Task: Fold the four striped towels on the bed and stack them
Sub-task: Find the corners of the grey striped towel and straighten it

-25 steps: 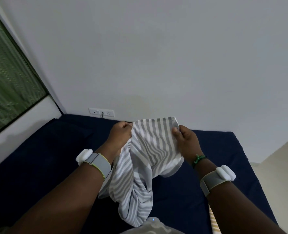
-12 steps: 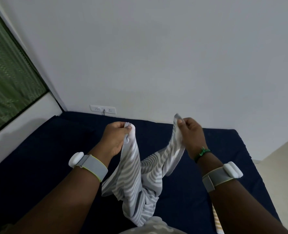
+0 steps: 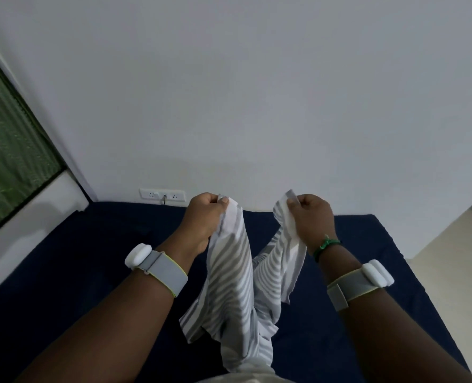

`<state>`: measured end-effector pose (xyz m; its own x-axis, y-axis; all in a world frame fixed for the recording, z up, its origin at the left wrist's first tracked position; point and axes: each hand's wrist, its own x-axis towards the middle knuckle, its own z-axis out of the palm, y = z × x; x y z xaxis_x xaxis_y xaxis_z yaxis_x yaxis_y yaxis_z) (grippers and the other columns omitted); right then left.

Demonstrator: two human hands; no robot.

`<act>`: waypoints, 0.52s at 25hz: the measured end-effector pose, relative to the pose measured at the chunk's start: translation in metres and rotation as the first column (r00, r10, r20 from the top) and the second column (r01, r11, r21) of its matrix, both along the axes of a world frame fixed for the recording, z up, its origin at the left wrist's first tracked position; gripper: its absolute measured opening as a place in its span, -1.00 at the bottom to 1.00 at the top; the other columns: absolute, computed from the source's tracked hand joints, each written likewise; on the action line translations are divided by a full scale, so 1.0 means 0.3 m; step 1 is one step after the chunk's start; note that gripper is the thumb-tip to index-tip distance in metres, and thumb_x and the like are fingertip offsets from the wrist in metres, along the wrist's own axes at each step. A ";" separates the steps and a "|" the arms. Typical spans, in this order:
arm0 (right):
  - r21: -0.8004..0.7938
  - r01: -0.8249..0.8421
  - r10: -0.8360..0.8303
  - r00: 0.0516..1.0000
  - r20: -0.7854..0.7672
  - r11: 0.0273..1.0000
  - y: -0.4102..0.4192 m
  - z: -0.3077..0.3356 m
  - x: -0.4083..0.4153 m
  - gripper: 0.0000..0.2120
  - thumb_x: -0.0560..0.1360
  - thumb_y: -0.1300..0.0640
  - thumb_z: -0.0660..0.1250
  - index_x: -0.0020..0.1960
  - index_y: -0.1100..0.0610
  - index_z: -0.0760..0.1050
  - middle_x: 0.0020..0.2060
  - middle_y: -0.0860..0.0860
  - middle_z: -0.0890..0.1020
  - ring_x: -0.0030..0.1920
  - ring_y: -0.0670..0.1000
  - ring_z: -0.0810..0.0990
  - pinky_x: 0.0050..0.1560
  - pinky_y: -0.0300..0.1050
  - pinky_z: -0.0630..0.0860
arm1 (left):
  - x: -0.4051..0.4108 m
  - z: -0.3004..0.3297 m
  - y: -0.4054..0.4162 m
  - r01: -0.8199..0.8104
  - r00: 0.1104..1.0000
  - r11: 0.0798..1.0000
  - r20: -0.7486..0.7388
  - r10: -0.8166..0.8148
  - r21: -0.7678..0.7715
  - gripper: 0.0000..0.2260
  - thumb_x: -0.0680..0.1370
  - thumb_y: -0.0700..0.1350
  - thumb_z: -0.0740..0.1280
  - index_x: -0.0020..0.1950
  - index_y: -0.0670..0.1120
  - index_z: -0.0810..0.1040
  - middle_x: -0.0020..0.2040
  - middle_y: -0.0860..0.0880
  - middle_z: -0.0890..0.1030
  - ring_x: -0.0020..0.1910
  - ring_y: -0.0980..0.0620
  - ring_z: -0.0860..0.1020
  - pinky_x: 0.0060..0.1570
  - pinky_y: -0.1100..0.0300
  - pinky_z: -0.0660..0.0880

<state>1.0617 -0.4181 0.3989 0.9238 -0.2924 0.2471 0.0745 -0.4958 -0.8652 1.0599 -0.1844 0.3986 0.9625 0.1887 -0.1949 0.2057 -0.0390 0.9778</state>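
A grey and white striped towel (image 3: 232,294) hangs in the air above the dark blue bed (image 3: 63,272). My left hand (image 3: 201,219) pinches one upper corner of it. My right hand (image 3: 312,217) pinches another upper corner, a short way to the right. The cloth sags between the two hands and drops in loose folds toward my body. No other towel shows in this view.
A white wall rises behind the bed, with a socket strip (image 3: 162,194) and a plugged cable low on it. A green-curtained window (image 3: 11,150) stands at the left. Pale floor (image 3: 456,233) lies past the bed's right edge.
My hands have drawn apart and risen a little, each keeping its corner. The towel, bunched between them a second ago, now hangs in a sagging loop.
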 end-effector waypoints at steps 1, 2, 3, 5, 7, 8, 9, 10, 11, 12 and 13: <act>0.003 0.015 -0.015 1.000 0.009 1.000 0.026 -0.016 -0.011 -0.71 0.62 -0.01 0.30 -0.16 0.15 0.55 -0.31 0.03 0.60 -0.28 -0.01 0.52 -0.15 -0.02 0.53 | -0.005 -0.012 0.008 0.027 1.000 0.999 -0.011 -0.027 -0.029 -0.83 0.64 -0.04 0.36 0.03 -0.12 0.67 -0.01 -0.14 0.72 0.03 -0.11 0.67 0.08 -0.04 0.63; 0.019 0.041 -0.041 0.999 0.024 0.999 0.065 -0.031 -0.020 -0.74 0.62 -0.01 0.30 -0.13 0.13 0.57 -0.30 0.01 0.61 -0.28 -0.03 0.53 -0.14 -0.02 0.54 | -0.007 -0.027 0.027 0.051 0.998 0.996 -0.027 -0.053 -0.067 -0.82 0.63 -0.05 0.38 -0.02 -0.14 0.68 -0.02 -0.19 0.72 0.02 -0.15 0.68 0.11 -0.09 0.63; 0.030 0.060 -0.061 0.998 0.020 0.998 0.096 -0.048 -0.027 -0.75 0.62 -0.02 0.31 -0.11 0.13 0.58 -0.30 0.00 0.62 -0.28 -0.04 0.53 -0.14 0.00 0.56 | -0.008 -0.042 0.041 0.072 0.996 0.993 -0.044 -0.076 -0.093 -0.82 0.62 -0.05 0.40 -0.06 -0.15 0.69 -0.01 -0.23 0.71 0.03 -0.20 0.68 0.14 -0.16 0.62; 0.031 0.056 -0.056 0.998 -0.012 0.998 0.136 -0.083 -0.051 -0.73 0.61 -0.02 0.34 -0.14 0.15 0.59 -0.32 0.03 0.63 -0.30 -0.02 0.54 -0.14 0.05 0.58 | -0.013 -0.075 0.052 0.101 0.992 0.987 -0.069 -0.110 -0.127 -0.84 0.61 -0.08 0.41 -0.08 -0.14 0.71 0.00 -0.23 0.72 0.09 -0.28 0.67 0.16 -0.27 0.59; 0.041 0.088 -0.087 0.996 -0.021 0.995 0.172 -0.112 -0.073 -0.76 0.60 -0.01 0.35 -0.15 0.11 0.59 -0.31 -0.01 0.63 -0.28 -0.03 0.56 -0.14 0.01 0.57 | -0.014 -0.089 0.072 0.124 0.986 0.980 -0.089 -0.139 -0.155 -0.86 0.62 -0.11 0.39 -0.02 -0.14 0.71 -0.01 -0.21 0.73 0.09 -0.29 0.67 0.16 -0.29 0.59; 0.040 0.112 -0.110 0.993 -0.052 0.993 0.191 -0.127 -0.080 -0.77 0.60 -0.01 0.36 -0.15 0.10 0.60 -0.29 -0.03 0.64 -0.26 -0.03 0.57 -0.13 0.01 0.58 | -0.009 -0.100 0.084 0.134 0.982 0.978 -0.111 -0.153 -0.160 -0.86 0.63 -0.11 0.39 0.00 -0.14 0.70 -0.01 -0.21 0.73 0.08 -0.29 0.68 0.15 -0.29 0.59; 0.033 0.130 -0.127 0.988 -0.083 0.991 0.201 -0.139 -0.088 -0.77 0.59 -0.02 0.37 -0.14 0.10 0.61 -0.28 -0.04 0.65 -0.24 -0.02 0.59 -0.11 0.02 0.59 | -0.002 -0.113 0.095 0.134 0.980 0.977 -0.127 -0.156 -0.169 -0.87 0.63 -0.11 0.38 0.03 -0.13 0.69 -0.02 -0.20 0.73 0.07 -0.28 0.69 0.14 -0.29 0.60; 0.027 0.153 -0.149 0.984 -0.095 0.988 0.201 -0.154 -0.099 -0.77 0.59 -0.03 0.37 -0.15 0.09 0.62 -0.28 -0.05 0.65 -0.24 -0.03 0.60 -0.10 0.02 0.59 | -0.003 -0.121 0.100 0.130 0.978 0.973 -0.139 -0.157 -0.189 -0.87 0.63 -0.11 0.38 0.06 -0.14 0.69 -0.02 -0.19 0.74 0.05 -0.26 0.70 0.13 -0.28 0.61; 0.026 0.185 -0.183 0.980 -0.082 0.982 0.198 -0.165 -0.114 -0.77 0.58 -0.04 0.38 -0.15 0.08 0.62 -0.29 -0.07 0.65 -0.24 -0.04 0.60 -0.12 0.00 0.58 | -0.008 -0.123 0.103 0.128 0.976 0.968 -0.147 -0.162 -0.217 -0.87 0.63 -0.12 0.38 0.09 -0.15 0.68 -0.03 -0.18 0.74 0.03 -0.23 0.71 0.11 -0.25 0.62; 0.034 0.212 -0.209 0.975 -0.071 0.977 0.197 -0.168 -0.124 -0.78 0.58 -0.03 0.38 -0.16 0.07 0.63 -0.30 -0.08 0.65 -0.26 -0.06 0.59 -0.14 -0.02 0.57 | -0.012 -0.123 0.103 0.126 0.974 0.960 -0.151 -0.167 -0.248 -0.86 0.63 -0.14 0.39 0.12 -0.16 0.67 -0.03 -0.18 0.74 0.00 -0.21 0.72 0.10 -0.22 0.64; 0.053 0.215 -0.210 0.974 -0.088 0.975 0.203 -0.172 -0.134 -0.81 0.57 -0.01 0.40 -0.16 0.06 0.64 -0.30 -0.09 0.66 -0.27 -0.08 0.59 -0.16 -0.05 0.55 | -0.014 -0.129 0.105 0.129 0.971 0.952 -0.161 -0.178 -0.278 -0.85 0.63 -0.15 0.39 0.14 -0.18 0.66 -0.03 -0.19 0.74 -0.01 -0.19 0.72 0.07 -0.16 0.66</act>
<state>1.0216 -0.3571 0.3475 0.8550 -0.4968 0.1493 -0.0985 -0.4381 -0.8935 1.0556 -0.1528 0.3598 0.9190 -0.0407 -0.3922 0.3932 0.1698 0.9036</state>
